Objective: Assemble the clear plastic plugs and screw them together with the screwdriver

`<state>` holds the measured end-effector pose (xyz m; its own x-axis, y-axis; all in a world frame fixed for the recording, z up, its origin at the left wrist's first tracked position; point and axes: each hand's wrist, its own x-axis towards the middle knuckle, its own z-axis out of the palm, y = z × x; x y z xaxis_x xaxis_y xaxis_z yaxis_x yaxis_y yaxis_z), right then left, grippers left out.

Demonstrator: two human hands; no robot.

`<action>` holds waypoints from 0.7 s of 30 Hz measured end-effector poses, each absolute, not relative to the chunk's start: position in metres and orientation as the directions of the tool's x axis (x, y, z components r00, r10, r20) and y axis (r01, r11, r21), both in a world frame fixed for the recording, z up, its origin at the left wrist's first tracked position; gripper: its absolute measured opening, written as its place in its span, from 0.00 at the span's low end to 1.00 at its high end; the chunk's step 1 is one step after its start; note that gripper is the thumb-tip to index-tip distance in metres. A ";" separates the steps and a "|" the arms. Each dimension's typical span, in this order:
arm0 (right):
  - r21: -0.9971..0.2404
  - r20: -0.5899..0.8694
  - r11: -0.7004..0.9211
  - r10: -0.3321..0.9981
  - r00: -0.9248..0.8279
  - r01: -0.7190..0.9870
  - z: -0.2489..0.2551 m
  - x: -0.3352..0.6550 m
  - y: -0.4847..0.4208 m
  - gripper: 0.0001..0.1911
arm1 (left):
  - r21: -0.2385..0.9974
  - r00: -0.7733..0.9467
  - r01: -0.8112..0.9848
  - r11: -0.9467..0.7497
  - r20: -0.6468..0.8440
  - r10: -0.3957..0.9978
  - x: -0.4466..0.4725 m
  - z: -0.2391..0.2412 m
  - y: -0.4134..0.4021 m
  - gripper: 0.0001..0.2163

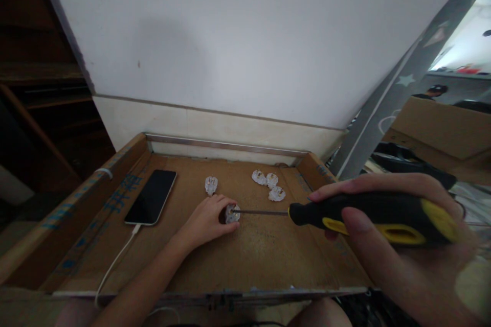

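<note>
My left hand (209, 219) pinches a small clear plastic piece with metal parts, which looks like a plug body (232, 213), against the cardboard surface. My right hand (406, 250) is wrapped round the black and yellow handle of a screwdriver (368, 217). The screwdriver's long shaft points left, and its tip meets the piece between my left thumb and fingers. Just beyond my left hand lies a similar clear piece (210, 184). A cluster of three more, among them one clear piece (276, 193), sits farther back to the right.
A phone (151, 197) with a white cable (115, 265) plugged in lies at the left. Raised cardboard sides (72, 204) border the work surface (268, 260). A white wall (238, 46) stands behind. At the right are a grey post (399, 82), a cardboard box (445, 127) and a person (435, 92).
</note>
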<state>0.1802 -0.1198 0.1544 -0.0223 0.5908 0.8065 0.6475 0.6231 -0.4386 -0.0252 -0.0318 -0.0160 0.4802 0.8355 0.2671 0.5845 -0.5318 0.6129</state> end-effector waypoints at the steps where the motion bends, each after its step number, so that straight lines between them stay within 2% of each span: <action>1: -0.448 0.802 0.637 0.596 -0.032 0.628 0.155 0.179 -0.115 0.08 | 0.615 0.480 0.584 -0.530 0.265 0.836 -0.025 -0.016 -0.032 0.16; 4: -0.474 0.784 0.674 0.616 -0.078 0.566 0.162 0.175 -0.098 0.09 | 0.617 0.474 0.591 -0.520 0.256 0.843 -0.026 -0.017 -0.031 0.16; 6: -0.563 0.731 0.676 0.676 -0.095 0.476 0.171 0.169 -0.083 0.09 | 0.618 0.472 0.591 -0.518 0.255 0.844 -0.026 -0.018 -0.031 0.16; 9: -0.769 0.587 0.608 0.794 -0.158 0.199 0.183 0.159 -0.060 0.12 | 0.624 0.463 0.590 -0.513 0.259 0.848 -0.026 -0.018 -0.030 0.16; 12: -0.870 0.486 0.491 0.842 -0.236 -0.043 0.194 0.151 -0.044 0.14 | 0.637 0.455 0.590 -0.497 0.246 0.856 -0.024 -0.018 -0.030 0.16; 14: -0.891 0.444 0.451 0.832 -0.331 -0.061 0.199 0.147 -0.040 0.14 | 0.656 0.443 0.587 -0.475 0.230 0.866 -0.024 -0.019 -0.030 0.19; 16: -0.871 0.455 0.492 0.804 -0.383 -0.003 0.201 0.144 -0.039 0.11 | 0.677 0.438 0.576 -0.459 0.219 0.872 -0.023 -0.021 -0.029 0.22; 18: -0.840 0.492 0.542 0.787 -0.372 0.036 0.201 0.140 -0.036 0.09 | 0.691 0.448 0.555 -0.463 0.221 0.867 -0.023 -0.024 -0.029 0.22; 21: -0.821 0.541 0.570 0.788 -0.294 0.016 0.201 0.135 -0.029 0.11 | 0.703 0.457 0.532 -0.472 0.231 0.859 -0.022 -0.028 -0.028 0.22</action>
